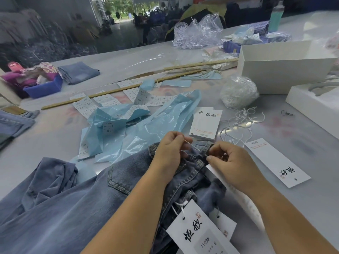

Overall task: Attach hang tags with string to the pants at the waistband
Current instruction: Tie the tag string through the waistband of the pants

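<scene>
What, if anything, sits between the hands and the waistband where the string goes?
Nothing visible. Both hands are already at the waistband: the left hand pinches the string just above it, and the right hand pinches the denim beside the belt loop. The blue plastic bag lies behind the waistband, clear of it.

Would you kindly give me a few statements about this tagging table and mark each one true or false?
1. Both hands work at the jeans waistband. True.
2. The left hand pinches a thin string. True.
3. The loose hang tag right of the right hand lies on the jeans. False: it lies on the bare table.
4. The blue bin sits at the far right. False: far left.
5. The white box has its lid on. False: it is open-topped.
</scene>
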The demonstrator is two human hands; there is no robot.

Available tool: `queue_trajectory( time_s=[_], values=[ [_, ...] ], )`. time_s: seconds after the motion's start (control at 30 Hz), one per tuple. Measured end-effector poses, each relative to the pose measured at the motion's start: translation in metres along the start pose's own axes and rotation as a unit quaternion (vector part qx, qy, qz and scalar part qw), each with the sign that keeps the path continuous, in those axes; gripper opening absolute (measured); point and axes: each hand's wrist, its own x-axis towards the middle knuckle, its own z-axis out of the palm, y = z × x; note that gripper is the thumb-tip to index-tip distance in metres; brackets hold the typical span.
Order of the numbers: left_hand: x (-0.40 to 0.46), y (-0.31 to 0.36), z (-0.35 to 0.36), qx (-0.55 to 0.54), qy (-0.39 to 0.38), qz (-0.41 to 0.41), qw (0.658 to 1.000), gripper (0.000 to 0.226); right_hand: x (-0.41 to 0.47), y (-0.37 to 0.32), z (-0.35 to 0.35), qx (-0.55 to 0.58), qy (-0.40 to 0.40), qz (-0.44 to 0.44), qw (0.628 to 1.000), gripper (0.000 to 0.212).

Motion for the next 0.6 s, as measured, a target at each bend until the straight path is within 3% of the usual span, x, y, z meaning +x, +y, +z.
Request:
queue_trajectory(
  time_s=[0.07,0.13,0.27,0.4,0.6],
  values=[
    [0.000,0.004,-0.004,-0.119,-0.007,-0.007,0.993,0.019,-0.002,0.002,-0.002,0.007,0.000,0.020,1.000,0.016],
    [0.000,0.006,-0.004,-0.133,-0.016,-0.009,0.991,0.017,-0.003,0.002,-0.005,-0.003,0.001,0.026,1.000,0.016],
    [-0.003,0.006,0.002,-0.029,-0.022,0.030,0.999,0.015,-0.001,0.000,-0.015,-0.024,-0.047,0.052,0.997,0.021],
    [-0.008,0.011,0.011,0.096,-0.037,0.082,0.991,0.011,-0.001,0.001,-0.027,0.087,-0.100,0.135,0.982,0.023],
    [-0.014,0.013,0.021,0.198,-0.056,0.104,0.973,0.009,-0.008,0.003,-0.040,0.180,-0.164,0.171,0.955,0.017]
  ],
)
